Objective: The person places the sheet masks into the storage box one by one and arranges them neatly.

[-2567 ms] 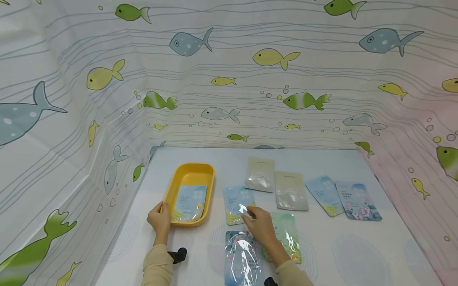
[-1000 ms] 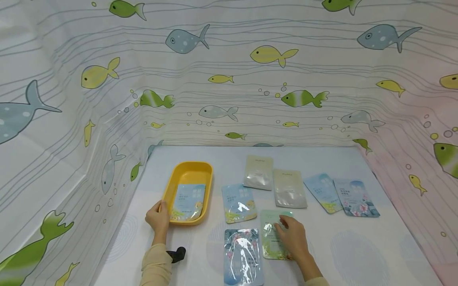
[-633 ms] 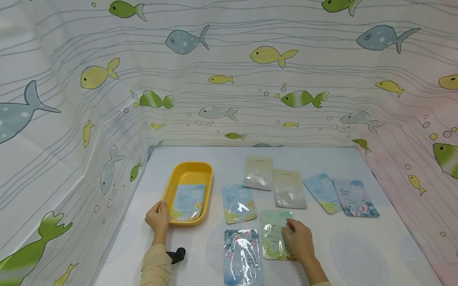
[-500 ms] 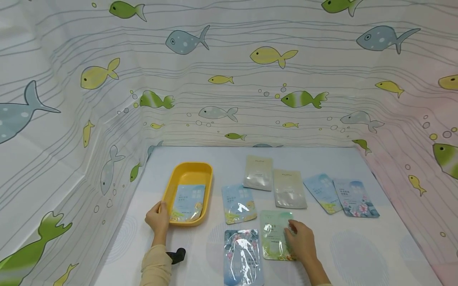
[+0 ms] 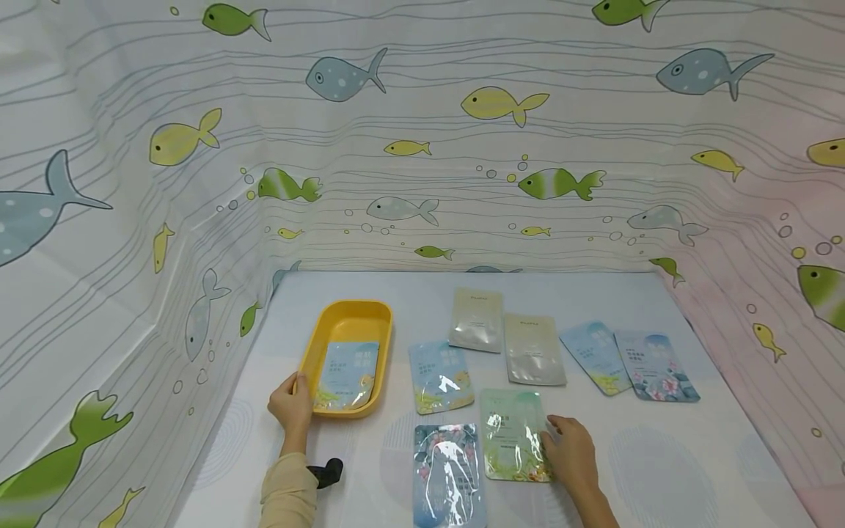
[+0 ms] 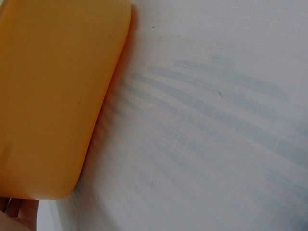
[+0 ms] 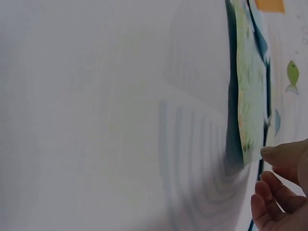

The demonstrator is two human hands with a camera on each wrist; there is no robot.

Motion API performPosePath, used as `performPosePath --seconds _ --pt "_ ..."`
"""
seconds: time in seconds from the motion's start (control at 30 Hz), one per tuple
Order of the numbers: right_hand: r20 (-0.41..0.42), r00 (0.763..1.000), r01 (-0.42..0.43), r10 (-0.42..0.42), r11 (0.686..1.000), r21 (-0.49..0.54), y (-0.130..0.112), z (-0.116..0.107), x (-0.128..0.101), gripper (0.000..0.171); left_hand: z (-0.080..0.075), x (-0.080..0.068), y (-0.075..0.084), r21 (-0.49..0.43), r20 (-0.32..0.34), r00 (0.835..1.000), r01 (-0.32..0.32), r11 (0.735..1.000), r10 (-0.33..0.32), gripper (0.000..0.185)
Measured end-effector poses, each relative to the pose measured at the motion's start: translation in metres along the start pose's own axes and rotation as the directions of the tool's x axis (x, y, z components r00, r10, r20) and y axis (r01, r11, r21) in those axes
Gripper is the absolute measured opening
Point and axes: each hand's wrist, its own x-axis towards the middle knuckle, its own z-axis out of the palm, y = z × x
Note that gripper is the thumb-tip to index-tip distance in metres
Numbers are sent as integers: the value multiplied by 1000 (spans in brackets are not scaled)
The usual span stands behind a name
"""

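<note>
On the left, my left hand (image 5: 290, 403) grips the near left rim of a yellow plastic tray (image 5: 350, 323), thumb over the edge. A light-blue sheet mask packet (image 5: 348, 375) lies inside it. In the left wrist view, the tray's outer wall (image 6: 53, 96) hides much of the hand. My right hand (image 5: 573, 455) is at the right edge of a green sheet mask packet (image 5: 513, 436), its fingers loosely bent. The right wrist view has the thumb at the corner of that green packet (image 7: 251, 91), with the other fingers apart from the thumb.
Left of the green packet lie a light-blue packet (image 5: 441, 375) and a shiny dark-blue floral one (image 5: 449, 477). Two silver-beige packets (image 5: 477, 320) lie behind. Farther right are another light-blue packet (image 5: 596, 359) and a floral one (image 5: 656, 367). A fish-print curtain (image 5: 422, 176) surrounds the table.
My right hand has moved from the light-blue packet across the green one to its right edge. The left hand stays at the tray, and the packets keep their places.
</note>
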Motion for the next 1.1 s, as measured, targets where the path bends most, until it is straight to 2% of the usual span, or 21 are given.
performPosePath --seconds 0.23,0.43,0.67,0.9,1.1 --pt "44 996 -73 75 997 -30 4 -2 -6 30 0 1 0 -1 6 1000 1 1000 -1 25" --pt "25 998 -60 60 998 -12 9 0 -9 28 0 0 -1 -11 6 1000 13 1000 -13 26" --pt "75 995 -68 68 998 2 8 2 -10 31 -1 0 -3 -18 32 999 27 999 -27 28" --pt "126 988 -91 90 996 5 3 2 -9 38 -1 0 -4 -20 18 1000 21 1000 -20 27" --pt "135 987 -92 90 996 8 -2 0 -10 39 -1 1 -3 -20 12 1000 10 1000 -9 26"
